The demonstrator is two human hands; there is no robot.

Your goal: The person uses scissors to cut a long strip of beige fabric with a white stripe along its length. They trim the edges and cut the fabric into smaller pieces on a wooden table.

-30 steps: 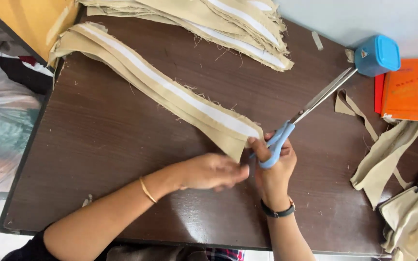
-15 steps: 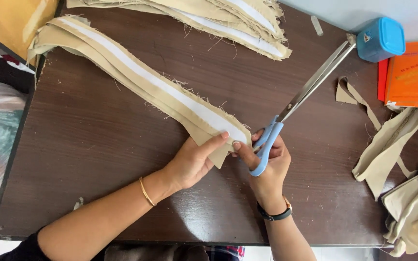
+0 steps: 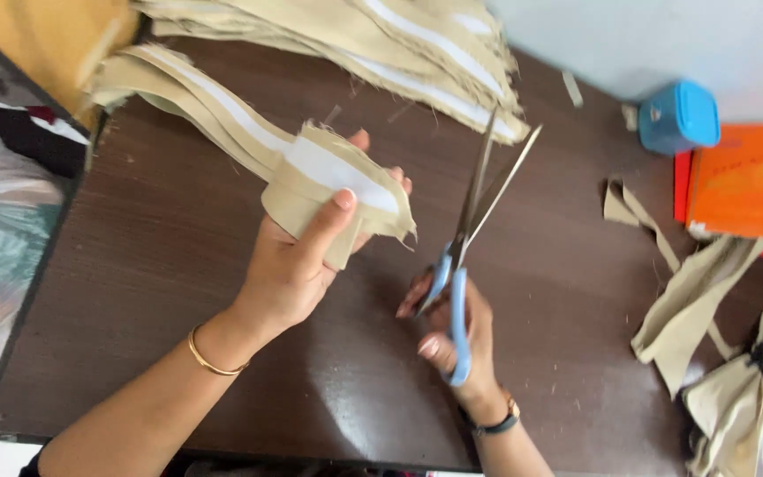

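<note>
Left hand (image 3: 298, 265) clenched folded end of beige fabric strip (image 3: 333, 181), lifted above dark counter (image 3: 134, 291), mid-scene. Right hand (image 3: 457, 340) gripped blue-handled scissors (image 3: 470, 238), blades parted, just right of strip. Cloth looked light, limp, fray-edged; best pinched near fold.

A heap of beige fabric pieces with white strips (image 3: 381, 44) lies along the far edge of the dark brown wooden surface (image 3: 178, 291). A small blue plastic box (image 3: 678, 116) sits beside a flat orange booklet (image 3: 744, 181). Loose beige offcut strips (image 3: 682, 296) lie below them.
</note>
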